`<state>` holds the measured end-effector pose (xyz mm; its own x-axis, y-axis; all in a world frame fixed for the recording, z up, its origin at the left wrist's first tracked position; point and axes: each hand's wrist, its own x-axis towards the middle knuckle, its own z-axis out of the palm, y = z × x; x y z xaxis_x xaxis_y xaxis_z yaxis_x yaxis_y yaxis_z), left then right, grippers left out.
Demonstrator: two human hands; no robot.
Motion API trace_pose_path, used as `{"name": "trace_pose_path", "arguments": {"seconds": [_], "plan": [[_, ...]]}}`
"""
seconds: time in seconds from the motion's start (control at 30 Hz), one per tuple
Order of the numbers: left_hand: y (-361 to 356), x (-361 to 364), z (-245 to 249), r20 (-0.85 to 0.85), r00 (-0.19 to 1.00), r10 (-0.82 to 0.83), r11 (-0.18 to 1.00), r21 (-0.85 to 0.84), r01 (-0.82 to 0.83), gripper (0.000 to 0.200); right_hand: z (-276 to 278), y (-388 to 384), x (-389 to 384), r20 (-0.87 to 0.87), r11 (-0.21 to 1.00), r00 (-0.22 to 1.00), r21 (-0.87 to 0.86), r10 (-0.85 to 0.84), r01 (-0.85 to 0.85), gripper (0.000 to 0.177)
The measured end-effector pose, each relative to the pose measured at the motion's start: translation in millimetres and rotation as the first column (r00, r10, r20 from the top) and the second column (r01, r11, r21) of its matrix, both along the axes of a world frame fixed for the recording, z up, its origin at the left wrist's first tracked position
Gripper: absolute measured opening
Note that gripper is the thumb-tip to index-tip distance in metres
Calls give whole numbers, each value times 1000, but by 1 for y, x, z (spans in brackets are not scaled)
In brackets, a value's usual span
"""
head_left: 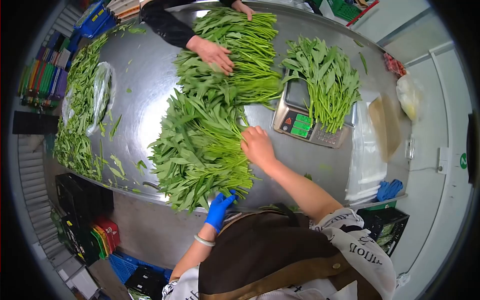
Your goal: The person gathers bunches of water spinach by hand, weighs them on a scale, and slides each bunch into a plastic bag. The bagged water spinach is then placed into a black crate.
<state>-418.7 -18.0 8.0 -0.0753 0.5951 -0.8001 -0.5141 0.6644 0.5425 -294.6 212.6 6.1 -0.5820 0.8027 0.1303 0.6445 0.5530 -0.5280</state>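
Note:
A large pile of leafy water spinach (200, 150) lies on the steel table, with leaves to the left and stems to the right. My left hand (218, 212), in a blue glove, is closed at the pile's near stems; its fingertips are partly hidden by greens. My bare right hand (258, 147) has its fingers curled onto the stems on the pile's right side. A bunch of water spinach (325, 80) rests on a digital scale (312, 131) with lit green displays, to the right of the pile.
Across the table (135, 95), another person's hand (212, 54) lies on the far greens. Loose greens and a plastic bag (101, 95) line the left edge. Clear plastic bags (364, 160) and a crumpled blue glove (389, 190) are on the right. Crates (92, 20) stand around the table.

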Motion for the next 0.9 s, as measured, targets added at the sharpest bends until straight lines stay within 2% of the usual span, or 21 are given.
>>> {"name": "trace_pose_path", "arguments": {"seconds": [0.03,0.07,0.1,0.13,0.17,0.2,0.27,0.33,0.4,0.5,0.6,0.63,0.73,0.77,0.8,0.87,0.9], "plan": [[0,-4,-3,-56,997,-44,998,32,46,26,13,2,7,-57,997,998,74,-9,13,15],[0,-5,-5,-111,990,-89,994,61,96,26,10,6,14,-102,996,993,65,-58,65,17],[2,-4,-1,-122,990,-69,992,93,80,24,3,11,21,-146,992,983,54,-108,117,18],[3,-4,-5,-149,981,-127,984,110,144,24,-6,17,27,-190,985,969,42,-155,166,19],[3,-7,-11,-178,967,-184,970,124,207,23,-16,21,30,-184,978,960,-52,-209,203,24],[6,-7,-10,-208,948,-242,953,135,273,23,-28,23,30,-132,968,964,-127,-233,216,25],[19,2,7,-179,949,-259,934,204,294,23,-54,24,23,-25,924,959,-276,-281,263,29],[32,11,21,-189,937,-292,905,263,335,24,-70,23,18,104,889,969,-387,-224,246,35],[40,15,28,-240,919,-313,872,312,378,25,-67,23,15,66,882,961,-385,-267,272,31],[48,14,38,-251,919,-305,891,265,368,27,-45,23,23,12,978,979,-28,-206,206,19],[47,9,29,-230,923,-308,903,235,360,27,-9,30,37,117,951,992,311,-36,-2,8],[47,8,28,-227,918,-325,901,221,373,28,-3,29,41,156,965,988,260,-10,-31,8],[52,7,17,-234,904,-359,884,226,410,28,59,45,63,-10,954,988,261,-151,149,12],[54,7,14,-238,897,-373,873,237,426,27,85,54,76,-130,913,955,285,-266,293,14],[54,5,12,-242,890,-386,864,244,441,27,110,64,92,-250,855,896,288,-366,430,15],[66,5,14,-217,890,-402,861,241,448,26,141,87,125,-502,757,708,148,-497,636,16],[74,5,15,-206,894,-399,862,247,442,25,142,102,141,-549,715,662,157,-511,681,17]]}}
